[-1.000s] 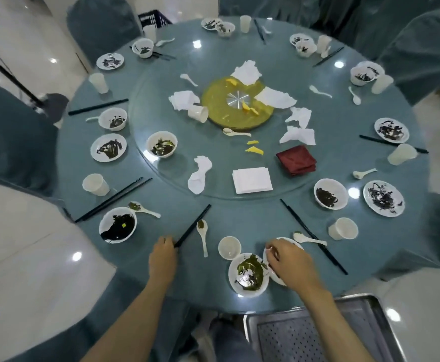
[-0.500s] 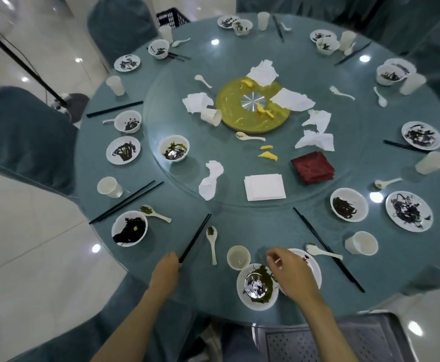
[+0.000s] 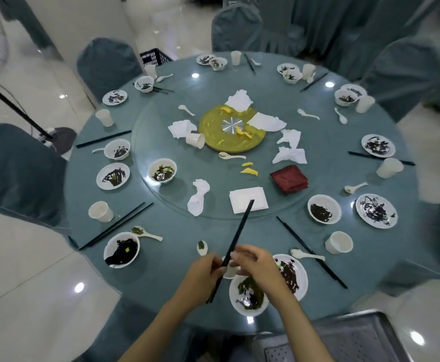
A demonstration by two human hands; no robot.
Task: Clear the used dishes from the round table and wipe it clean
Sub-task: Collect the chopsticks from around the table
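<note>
Fig. – My L hand [image 3: 203, 273] grips the black chopsticks [image 3: 237, 239], raised over the near edge of the round table [image 3: 161, 270], tips toward the glass turntable [image 3: 213, 178]; R hand [image 3: 256, 262] fingertips meet them – grasp unclear.

Bare forearms [image 3: 301, 320], bare left hand [image 3: 201, 274], right hand [image 3: 259, 263].

Left grip [image 3: 202, 270] pinched closed, right grip [image 3: 256, 263] curled beside it

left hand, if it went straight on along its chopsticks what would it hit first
Probably the right hand, whose fingertips sit at the chopsticks just ahead of the left hand; past that, the white napkin stack, though depth is unclear.
</note>
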